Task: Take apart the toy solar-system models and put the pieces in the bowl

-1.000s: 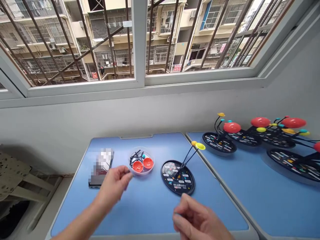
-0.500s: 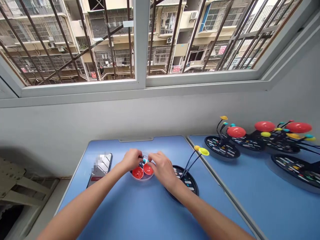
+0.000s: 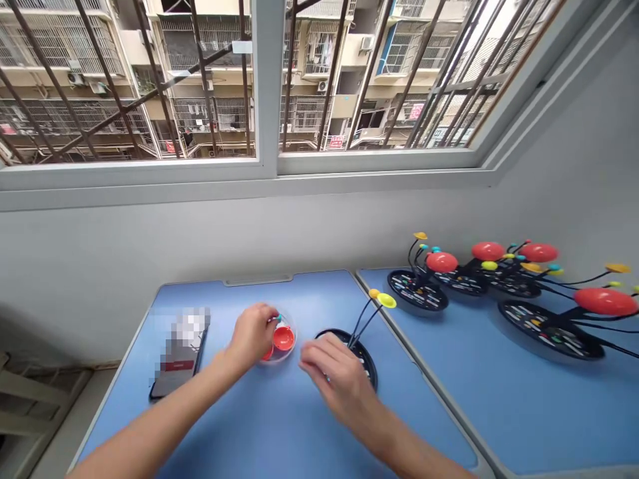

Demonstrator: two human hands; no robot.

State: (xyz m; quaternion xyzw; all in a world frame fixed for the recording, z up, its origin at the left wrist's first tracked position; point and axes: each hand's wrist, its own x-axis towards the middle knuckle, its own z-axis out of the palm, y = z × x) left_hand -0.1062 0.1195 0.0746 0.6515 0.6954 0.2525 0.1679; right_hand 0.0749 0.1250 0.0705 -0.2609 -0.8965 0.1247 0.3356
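The left hand sits at the clear plastic dish of red domes, fingers narrow; any hold cannot be confirmed. The right hand, fingers narrow, is over the black oval base on the blue bench; its hold is likewise unconfirmed.

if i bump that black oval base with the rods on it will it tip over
Probably not: the black oval base lies flat on the blue table. The thin black rods will likely wobble, though the yellow disc at their tips looks light. A hard push might slide it.
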